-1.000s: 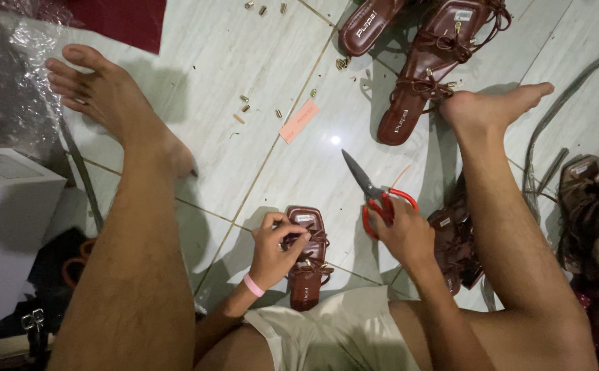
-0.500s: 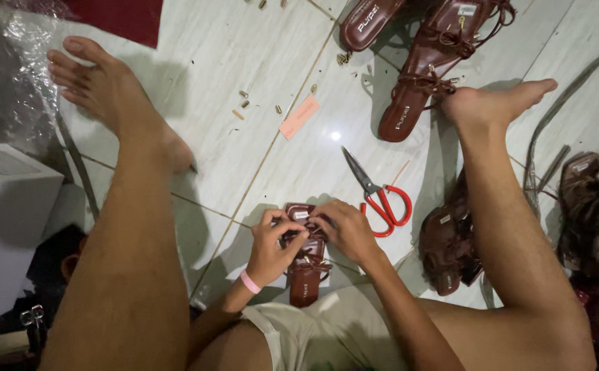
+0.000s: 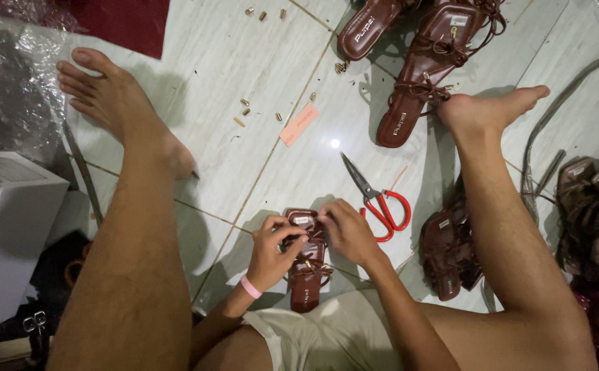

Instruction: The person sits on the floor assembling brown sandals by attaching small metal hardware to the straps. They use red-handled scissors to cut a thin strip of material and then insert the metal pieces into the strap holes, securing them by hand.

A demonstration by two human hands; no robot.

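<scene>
Left hand [image 3: 270,249]: was curled around the toe end of the brown sandal [image 3: 305,264], thumb and fingers pinched on the front strap – holding it, not open.
Right hand [image 3: 346,231]: sat at about 2 o'clock from the left one, fingertips pressed down on the same strap area, narrow pinch; couldn't tell exactly what tiny bit it gripped.
Sandal: lay flat on the tiled floor [image 3: 244,75] between the person's bare legs, heel pointing back toward the lap at 6 o'clock, little bow on the middle strap.
Scissors [image 3: 378,196]: red-handled, were lying on the tile just beside the right hand at roughly 1 o'clock, blades aimed up to 11 – nobody touching them.
Other sandals [image 3: 423,62]: a couple more were up at 1 o'clock, well apart, plus a dark heap [image 3: 450,247] at 3 o'clock by the right leg.
Pink tag [image 3: 298,124]: was on the tile at 12 o'clock, with small brass-coloured bits scattered near it.
White box [image 3: 11,227]: sat off at 9 o'clock.
How to do it well: my guess was that the left hand had to keep the sandal pinned still while the right worked the strap in small moves, no yanking, or the bow would go crooked.
</scene>
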